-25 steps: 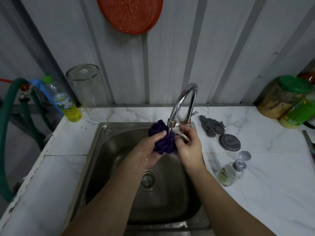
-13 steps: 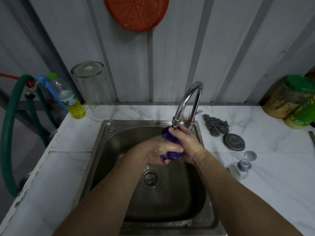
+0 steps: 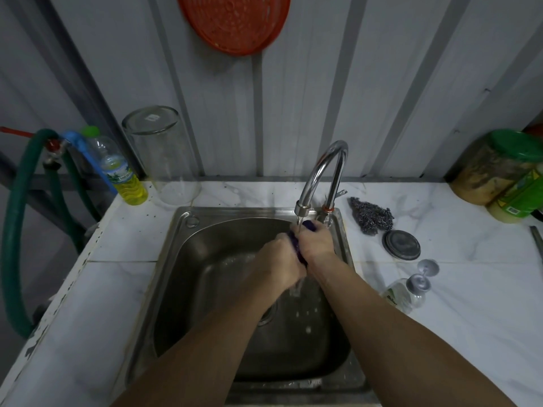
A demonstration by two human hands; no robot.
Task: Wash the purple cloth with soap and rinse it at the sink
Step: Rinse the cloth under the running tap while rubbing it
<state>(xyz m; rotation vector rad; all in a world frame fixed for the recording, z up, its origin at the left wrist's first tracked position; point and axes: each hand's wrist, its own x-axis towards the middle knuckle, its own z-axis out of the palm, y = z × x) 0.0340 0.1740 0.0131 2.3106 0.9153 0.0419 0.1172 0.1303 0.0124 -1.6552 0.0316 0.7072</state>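
The purple cloth is squeezed into a tight wad between my two hands, with only a thin strip of it showing. My left hand and my right hand press together around it, right under the spout of the chrome tap. Water runs from the spout onto the cloth and drips from my hands into the steel sink. A small soap pump bottle lies on its side on the counter to the right of the sink.
A steel scourer and a round metal lid lie right of the tap. Green-lidded jars stand at the far right. An upturned glass jar, a bottle of yellow liquid and a green hose are at the left.
The cloth went from a loose bunch in my fingers to a tight wad pressed between both hands. More water now falls from my hands into the sink.
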